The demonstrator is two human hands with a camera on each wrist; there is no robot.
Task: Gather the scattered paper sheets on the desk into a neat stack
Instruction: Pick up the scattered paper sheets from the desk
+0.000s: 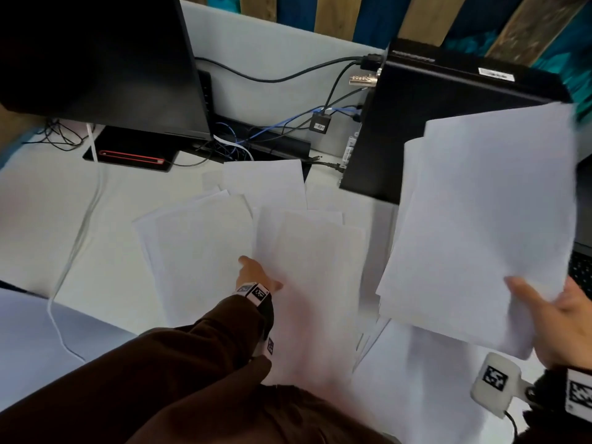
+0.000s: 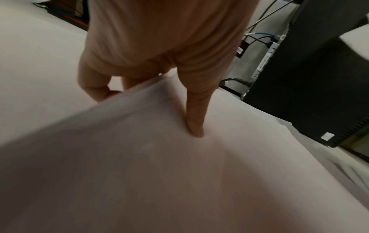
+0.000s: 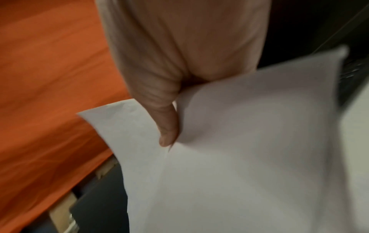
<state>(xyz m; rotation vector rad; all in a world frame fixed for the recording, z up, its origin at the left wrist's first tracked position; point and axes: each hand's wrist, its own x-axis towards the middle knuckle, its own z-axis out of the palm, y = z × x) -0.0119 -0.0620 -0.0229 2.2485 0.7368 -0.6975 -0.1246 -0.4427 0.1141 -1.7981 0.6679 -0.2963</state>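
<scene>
Mid-gather: loose sheets [image 1: 224, 238] fanned across desk [image 1: 38, 219], bundle [image 1: 487, 219] lifted clear at right.
Right hand [image 1: 557, 328] pinching bundle's corner, freeing desk space; left hand [image 1: 256, 277] thumb atop, fingers under top sheet [image 1: 314, 283], apparently lifting it.

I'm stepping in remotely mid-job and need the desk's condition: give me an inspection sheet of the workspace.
Surface: pale desk, partly covered by paper.
Job's things: loose sheets fanned and overlapping on the desk; held bundle lifted, uneven edges.
Clutter: red-striped black device under the monitor.
Grippers: left hand pinches a desk sheet's edge; right hand grips the bundle.
Cables: tangle behind the sheets; white cable across the desk.
Surroundings: black computer case, slatted wall.
</scene>
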